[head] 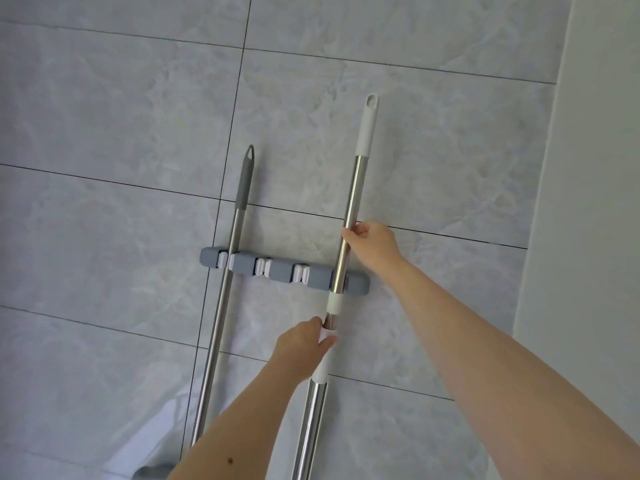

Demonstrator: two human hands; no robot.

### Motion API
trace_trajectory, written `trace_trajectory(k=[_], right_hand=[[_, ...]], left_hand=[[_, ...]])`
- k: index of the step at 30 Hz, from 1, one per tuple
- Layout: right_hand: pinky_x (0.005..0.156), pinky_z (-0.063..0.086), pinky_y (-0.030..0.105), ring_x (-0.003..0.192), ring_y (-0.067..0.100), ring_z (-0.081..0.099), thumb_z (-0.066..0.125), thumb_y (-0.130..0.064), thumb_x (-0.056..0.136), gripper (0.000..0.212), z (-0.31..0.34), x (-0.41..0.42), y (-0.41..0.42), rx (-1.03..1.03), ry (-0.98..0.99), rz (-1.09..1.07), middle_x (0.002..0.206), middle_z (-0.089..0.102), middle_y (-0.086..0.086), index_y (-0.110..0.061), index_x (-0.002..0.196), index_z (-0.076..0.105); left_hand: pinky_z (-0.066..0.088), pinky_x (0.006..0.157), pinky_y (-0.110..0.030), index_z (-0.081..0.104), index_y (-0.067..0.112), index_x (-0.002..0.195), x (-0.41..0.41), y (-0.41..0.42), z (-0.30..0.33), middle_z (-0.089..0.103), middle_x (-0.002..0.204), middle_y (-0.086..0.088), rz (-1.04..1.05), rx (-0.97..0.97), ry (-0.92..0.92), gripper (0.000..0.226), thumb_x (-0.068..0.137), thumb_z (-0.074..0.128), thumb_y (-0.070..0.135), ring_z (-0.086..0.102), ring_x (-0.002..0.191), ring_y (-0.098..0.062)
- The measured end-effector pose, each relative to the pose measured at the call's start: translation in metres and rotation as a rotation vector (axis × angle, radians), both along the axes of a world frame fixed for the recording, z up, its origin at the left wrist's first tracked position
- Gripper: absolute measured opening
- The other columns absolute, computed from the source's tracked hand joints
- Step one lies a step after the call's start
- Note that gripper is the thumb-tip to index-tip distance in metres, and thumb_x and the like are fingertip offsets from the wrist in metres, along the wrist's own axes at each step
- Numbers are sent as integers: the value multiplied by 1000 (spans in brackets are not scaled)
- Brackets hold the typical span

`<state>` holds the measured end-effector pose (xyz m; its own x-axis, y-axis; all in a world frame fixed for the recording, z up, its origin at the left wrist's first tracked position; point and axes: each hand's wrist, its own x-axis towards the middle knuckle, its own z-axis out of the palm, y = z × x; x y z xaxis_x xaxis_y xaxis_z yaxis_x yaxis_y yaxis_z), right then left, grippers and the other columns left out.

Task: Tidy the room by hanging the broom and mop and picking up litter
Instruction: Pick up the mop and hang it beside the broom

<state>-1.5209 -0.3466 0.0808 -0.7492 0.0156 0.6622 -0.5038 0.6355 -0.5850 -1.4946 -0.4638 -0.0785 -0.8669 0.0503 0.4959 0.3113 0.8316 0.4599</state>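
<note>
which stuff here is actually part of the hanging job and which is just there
In the job:
- white-tipped pole, held by both hands
- right hand, above the rack
- left hand, below it
- grey wall rack
- grey-tipped pole, already clipped in

Just there:
- tiled wall
- two empty clips

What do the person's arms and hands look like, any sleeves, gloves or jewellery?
Both arms are bare as far as the picture shows, with no sleeves in view. The left hand and right hand wear no gloves, and no rings, watch or bracelet show. The left forearm has one small dark spot near the bottom edge.
</note>
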Motion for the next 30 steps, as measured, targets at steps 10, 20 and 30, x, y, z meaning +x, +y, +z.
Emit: trace_trajectory(k=[10, 20, 30], right_hand=[[55, 35, 25, 50, 7, 44, 63, -49, 81, 41, -4, -21, 7, -18, 146, 75, 49, 47, -10, -16, 58, 57], [37, 26, 13, 33, 5, 30, 63, -39, 87, 57, -2, -28, 3, -147, 156, 186, 30, 29, -10, -24, 43, 29], [70, 54, 49, 70, 33, 61, 77, -21, 76, 37, -4, -39, -3, -287, 223, 102, 59, 45, -4, -22, 64, 42]], left_hand=[[39, 68, -27, 42, 15, 89, -10, 3, -8, 58, 87, -9, -78, 54, -36, 28, 93, 50, 41, 57, 81, -25], [41, 59, -29, 41, 8, 80, -14, 12, -8, 43, 71, -2, -68, 320, -79, 33, 85, 66, 28, 43, 63, -17], [47, 71, -34, 43, 9, 88, -24, 21, -2, 60, 97, -19, 71, 222, -95, 28, 87, 64, 27, 62, 99, -35]])
